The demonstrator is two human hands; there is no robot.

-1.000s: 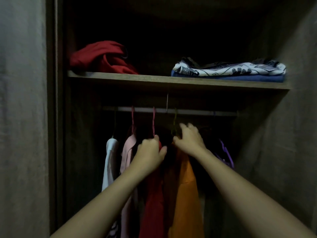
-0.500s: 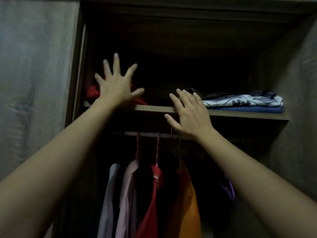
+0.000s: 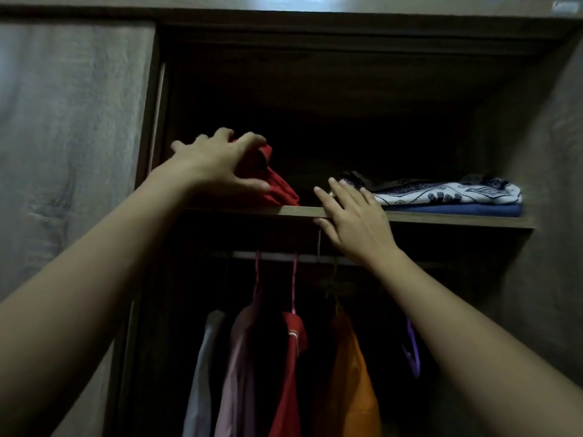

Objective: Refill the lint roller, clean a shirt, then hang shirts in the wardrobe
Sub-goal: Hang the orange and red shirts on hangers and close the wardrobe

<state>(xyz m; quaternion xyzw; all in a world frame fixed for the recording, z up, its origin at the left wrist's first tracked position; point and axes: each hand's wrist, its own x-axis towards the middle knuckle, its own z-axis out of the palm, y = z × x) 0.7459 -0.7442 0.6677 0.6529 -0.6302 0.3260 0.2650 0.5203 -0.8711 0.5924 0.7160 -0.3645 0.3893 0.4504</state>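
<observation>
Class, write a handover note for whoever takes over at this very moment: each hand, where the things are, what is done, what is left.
Left hand: fingers curled over the red garment on the shelf, gripping it.
Right hand: open, fingers flat on the shelf's front edge, beside the folded patterned cloth.
Done: four hanging shirts are on the rail.
Left: probably bring the red garment down and hang it; the purple hanger looks bare. Lint roller not in view.
</observation>
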